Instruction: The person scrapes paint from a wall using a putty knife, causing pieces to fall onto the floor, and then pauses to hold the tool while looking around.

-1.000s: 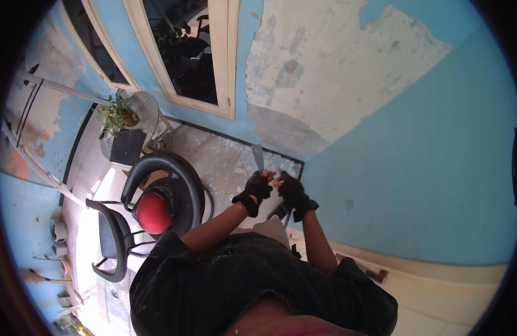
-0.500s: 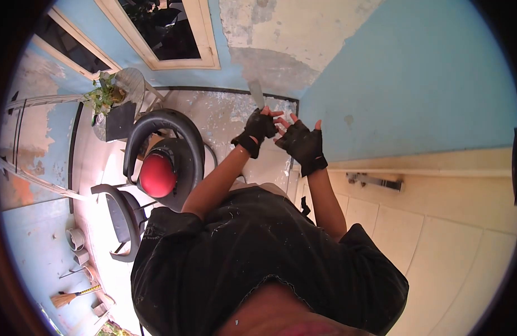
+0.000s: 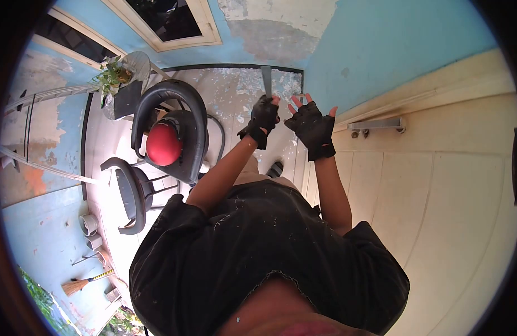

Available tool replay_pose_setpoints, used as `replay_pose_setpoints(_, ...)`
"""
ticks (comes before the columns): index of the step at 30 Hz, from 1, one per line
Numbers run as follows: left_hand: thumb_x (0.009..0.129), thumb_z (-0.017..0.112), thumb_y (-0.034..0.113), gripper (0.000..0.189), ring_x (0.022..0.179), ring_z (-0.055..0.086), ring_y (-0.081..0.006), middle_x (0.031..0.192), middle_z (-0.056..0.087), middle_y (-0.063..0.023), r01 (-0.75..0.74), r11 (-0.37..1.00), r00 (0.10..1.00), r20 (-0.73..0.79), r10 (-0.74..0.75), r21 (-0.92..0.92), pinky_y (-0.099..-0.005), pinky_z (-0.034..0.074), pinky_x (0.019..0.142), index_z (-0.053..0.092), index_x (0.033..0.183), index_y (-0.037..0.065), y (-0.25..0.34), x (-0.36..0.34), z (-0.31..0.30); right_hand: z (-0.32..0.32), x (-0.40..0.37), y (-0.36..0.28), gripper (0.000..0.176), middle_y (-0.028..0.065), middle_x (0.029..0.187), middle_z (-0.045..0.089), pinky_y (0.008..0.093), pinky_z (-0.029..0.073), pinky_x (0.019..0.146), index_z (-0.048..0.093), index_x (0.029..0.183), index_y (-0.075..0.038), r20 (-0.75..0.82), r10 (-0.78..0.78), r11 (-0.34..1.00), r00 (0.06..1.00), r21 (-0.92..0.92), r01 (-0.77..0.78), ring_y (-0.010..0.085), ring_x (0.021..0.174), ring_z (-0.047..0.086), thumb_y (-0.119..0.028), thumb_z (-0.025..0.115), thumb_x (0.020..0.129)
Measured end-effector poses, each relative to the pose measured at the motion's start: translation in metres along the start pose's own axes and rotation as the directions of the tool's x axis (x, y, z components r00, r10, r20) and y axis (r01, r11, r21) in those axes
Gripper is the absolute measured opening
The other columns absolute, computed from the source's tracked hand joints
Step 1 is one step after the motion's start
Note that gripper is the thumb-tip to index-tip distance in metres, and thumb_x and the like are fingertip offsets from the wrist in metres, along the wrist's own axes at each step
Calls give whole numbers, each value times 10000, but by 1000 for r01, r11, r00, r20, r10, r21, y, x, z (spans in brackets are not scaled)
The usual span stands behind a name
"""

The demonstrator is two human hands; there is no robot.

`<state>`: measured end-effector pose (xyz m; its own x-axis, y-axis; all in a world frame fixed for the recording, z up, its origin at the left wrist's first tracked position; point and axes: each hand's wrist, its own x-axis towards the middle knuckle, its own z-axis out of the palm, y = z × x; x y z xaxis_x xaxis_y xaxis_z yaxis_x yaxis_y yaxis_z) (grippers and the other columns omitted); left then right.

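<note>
My left hand (image 3: 264, 116), in a black fingerless glove, is closed around a scraper. The flat metal blade of the scraper (image 3: 267, 81) points up and away from me; its handle is hidden in my fist. To its right, my right hand (image 3: 313, 124), gloved the same way, is open with its fingers spread and holds nothing. A small gap separates the two hands. Beyond them, the wall has a bare patch (image 3: 275, 39) where the blue paint is gone. Pale flakes (image 3: 244, 84) lie scattered on the floor near the corner.
A black armchair (image 3: 199, 134) with a round red object (image 3: 164, 144) on its seat stands to my left. Past it are a second chair (image 3: 136, 196) and a glass table (image 3: 139, 63) with a potted plant (image 3: 114, 75). A cream door (image 3: 415, 185) is on my right.
My hands have moved apart; earlier their fingers were almost touching. The scraper's blade now points more nearly straight ahead. The view has tilted down, and my shoe has come into sight.
</note>
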<state>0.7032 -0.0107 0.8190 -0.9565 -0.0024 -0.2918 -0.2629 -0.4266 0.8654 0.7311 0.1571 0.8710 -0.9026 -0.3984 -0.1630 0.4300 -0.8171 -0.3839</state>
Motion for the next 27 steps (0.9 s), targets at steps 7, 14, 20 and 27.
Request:
replay_pose_setpoints(7,806,669,261,271,712,644,-257,809,649,-113,-415,593,909,284,306,690,-361,500,650,621,970,51,10,-61,-3,25,-22,34,1057,157,1439,291,382,428,892,109,1474,-120,26,-5,990,1000,140,1,290,1075,478,-773,481,732)
replay_pose_setpoints(14,820,617,268,234,794,627,-363,816,633,-162,-468,448,882,369,294,762,-427,490,691,601,884,43,11,-95,-74,39,-47,111,910,172,1394,382,466,352,1005,216,1443,-105,79,98,966,992,233,-114,304,1223,414,-747,349,812)
replay_pose_setpoints(20,820,615,219,192,776,651,-332,780,645,-178,-315,481,939,196,281,819,-389,495,656,615,874,35,28,-131,-146,67,-55,190,765,118,1260,472,534,352,990,293,1365,-97,-21,149,978,989,153,-144,266,1123,498,-665,397,864)
replay_pose_setpoints(27,810,660,237,215,770,662,-262,836,649,-126,-363,571,931,302,203,736,-364,492,664,611,877,39,40,-169,-160,32,-53,239,652,34,1102,533,440,429,957,349,1327,-99,149,177,948,973,239,-209,172,982,542,-602,384,913)
